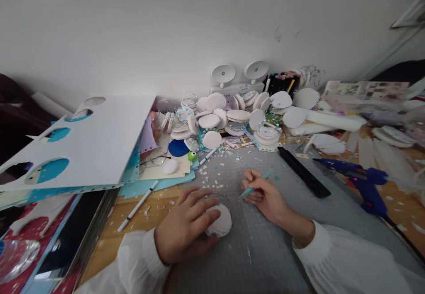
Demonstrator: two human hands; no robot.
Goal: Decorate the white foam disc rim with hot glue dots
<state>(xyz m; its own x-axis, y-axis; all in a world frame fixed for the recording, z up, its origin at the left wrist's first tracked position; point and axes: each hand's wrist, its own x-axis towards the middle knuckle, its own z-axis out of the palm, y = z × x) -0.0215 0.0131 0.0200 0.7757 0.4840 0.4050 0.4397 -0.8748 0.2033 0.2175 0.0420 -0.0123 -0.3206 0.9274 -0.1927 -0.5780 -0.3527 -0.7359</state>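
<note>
My left hand curves over a round white disc lying on the grey cutting mat. Its thumb is at the near rim and the fingers reach across the top, holding the disc down. Small blue bits show along the disc's edge. To the right, my right hand pinches slim teal tweezers, point down toward the mat and apart from the disc. Tiny white and blue scraps are scattered just beyond both hands.
Many white discs are heaped at the back. A blue glue gun and a black utility knife lie right. At left are a large white board with round cutouts, a white marker and glasses.
</note>
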